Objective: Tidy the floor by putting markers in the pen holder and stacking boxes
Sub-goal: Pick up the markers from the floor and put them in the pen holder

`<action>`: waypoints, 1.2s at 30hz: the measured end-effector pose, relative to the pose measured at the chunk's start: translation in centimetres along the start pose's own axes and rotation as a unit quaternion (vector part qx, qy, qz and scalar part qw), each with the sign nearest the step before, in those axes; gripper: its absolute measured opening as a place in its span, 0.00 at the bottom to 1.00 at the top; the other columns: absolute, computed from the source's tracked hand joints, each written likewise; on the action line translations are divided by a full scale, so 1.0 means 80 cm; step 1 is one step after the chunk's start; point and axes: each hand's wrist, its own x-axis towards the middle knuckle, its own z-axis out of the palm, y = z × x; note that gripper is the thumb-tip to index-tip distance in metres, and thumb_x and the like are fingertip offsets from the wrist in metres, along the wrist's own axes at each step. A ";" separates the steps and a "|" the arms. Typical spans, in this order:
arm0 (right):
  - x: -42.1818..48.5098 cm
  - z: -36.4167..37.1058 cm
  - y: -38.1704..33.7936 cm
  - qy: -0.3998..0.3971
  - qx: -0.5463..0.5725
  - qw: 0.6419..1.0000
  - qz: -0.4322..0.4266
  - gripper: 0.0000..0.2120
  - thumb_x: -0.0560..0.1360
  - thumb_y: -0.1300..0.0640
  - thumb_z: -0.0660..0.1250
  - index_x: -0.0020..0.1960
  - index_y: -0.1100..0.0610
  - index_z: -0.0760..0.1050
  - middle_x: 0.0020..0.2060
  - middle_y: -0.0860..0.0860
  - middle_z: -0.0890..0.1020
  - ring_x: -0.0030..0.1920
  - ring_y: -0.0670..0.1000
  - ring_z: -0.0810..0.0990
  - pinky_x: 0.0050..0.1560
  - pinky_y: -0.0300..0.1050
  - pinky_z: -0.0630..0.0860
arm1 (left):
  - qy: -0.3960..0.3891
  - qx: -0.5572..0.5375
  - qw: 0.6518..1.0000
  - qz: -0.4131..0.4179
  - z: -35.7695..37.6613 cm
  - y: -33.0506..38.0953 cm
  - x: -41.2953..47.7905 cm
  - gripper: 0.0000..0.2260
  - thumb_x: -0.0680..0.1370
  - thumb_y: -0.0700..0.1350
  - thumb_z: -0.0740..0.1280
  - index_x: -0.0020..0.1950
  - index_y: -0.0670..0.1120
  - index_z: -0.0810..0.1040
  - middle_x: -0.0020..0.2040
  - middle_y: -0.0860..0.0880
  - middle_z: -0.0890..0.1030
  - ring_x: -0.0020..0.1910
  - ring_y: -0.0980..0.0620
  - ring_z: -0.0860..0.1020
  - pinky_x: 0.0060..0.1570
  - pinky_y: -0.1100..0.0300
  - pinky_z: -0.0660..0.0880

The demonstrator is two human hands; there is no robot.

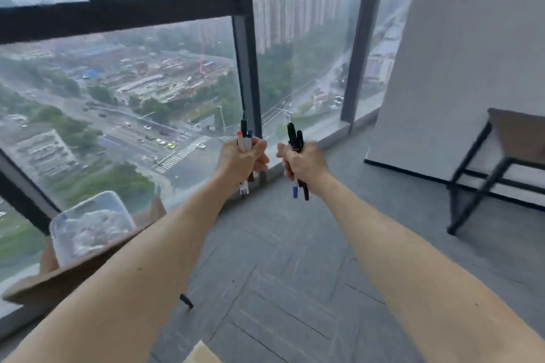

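Both arms reach forward toward the big window. My left hand (pixel 240 160) is closed around a bunch of markers (pixel 244 138) with red, blue and black caps sticking up above the fist. My right hand (pixel 303 163) grips a second bunch of mostly black markers (pixel 295 135); a blue tip pokes out below the fist. One black marker (pixel 186 301) lies on the grey floor under my left forearm. No pen holder is visible. The pale corner of a box (pixel 202 355) shows at the bottom edge.
A wooden table (pixel 59 277) at the left carries a clear plastic container (pixel 88 227). A black-framed stool (pixel 498 162) stands at the right by a grey wall. Floor-to-ceiling windows (pixel 132 97) run across the front.
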 end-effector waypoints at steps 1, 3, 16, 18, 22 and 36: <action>0.003 -0.035 0.002 0.030 -0.003 1.000 -0.001 0.13 0.78 0.56 0.67 0.39 0.63 0.78 0.25 0.55 0.76 0.22 0.50 0.73 0.23 0.41 0.71 | -0.025 -0.002 1.000 0.007 0.036 0.005 0.011 0.07 0.79 0.40 0.69 0.41 0.44 0.80 0.29 0.49 0.82 0.29 0.52 0.81 0.38 0.54 0.83; 0.009 -0.102 0.008 0.084 -0.005 0.996 0.005 0.13 0.79 0.56 0.66 0.39 0.63 0.78 0.25 0.54 0.75 0.22 0.50 0.73 0.24 0.41 0.71 | -0.074 -0.008 0.997 0.019 0.107 0.011 0.032 0.08 0.79 0.40 0.69 0.40 0.44 0.80 0.29 0.48 0.82 0.29 0.51 0.81 0.37 0.54 0.83; 0.165 -0.506 0.102 0.328 -0.046 0.942 0.054 0.15 0.79 0.54 0.66 0.37 0.61 0.77 0.25 0.53 0.74 0.23 0.51 0.73 0.25 0.42 0.70 | -0.288 -0.043 0.956 0.039 0.539 0.040 0.238 0.07 0.79 0.40 0.69 0.41 0.42 0.79 0.31 0.47 0.82 0.29 0.51 0.81 0.41 0.53 0.83; 0.194 -0.564 0.105 0.352 -0.046 0.933 0.059 0.14 0.79 0.54 0.66 0.38 0.61 0.77 0.25 0.53 0.74 0.23 0.50 0.73 0.24 0.42 0.70 | -0.312 -0.051 0.948 0.041 0.605 0.054 0.278 0.06 0.79 0.40 0.69 0.42 0.41 0.79 0.32 0.45 0.82 0.29 0.51 0.81 0.41 0.53 0.83; 0.226 -0.680 0.110 0.408 -0.036 0.909 0.076 0.14 0.79 0.55 0.66 0.43 0.66 0.79 0.25 0.53 0.74 0.22 0.49 0.72 0.25 0.42 0.70 | -0.362 -0.049 0.930 0.044 0.737 0.082 0.324 0.07 0.79 0.40 0.69 0.41 0.43 0.79 0.33 0.45 0.83 0.31 0.49 0.82 0.40 0.53 0.83; 0.320 -1.130 0.208 0.528 -0.006 0.845 0.078 0.12 0.79 0.56 0.66 0.41 0.62 0.79 0.25 0.53 0.75 0.23 0.49 0.72 0.26 0.42 0.71 | -0.449 -0.022 0.891 0.070 1.224 0.117 0.425 0.07 0.80 0.43 0.68 0.43 0.42 0.79 0.32 0.47 0.83 0.30 0.51 0.82 0.41 0.56 0.83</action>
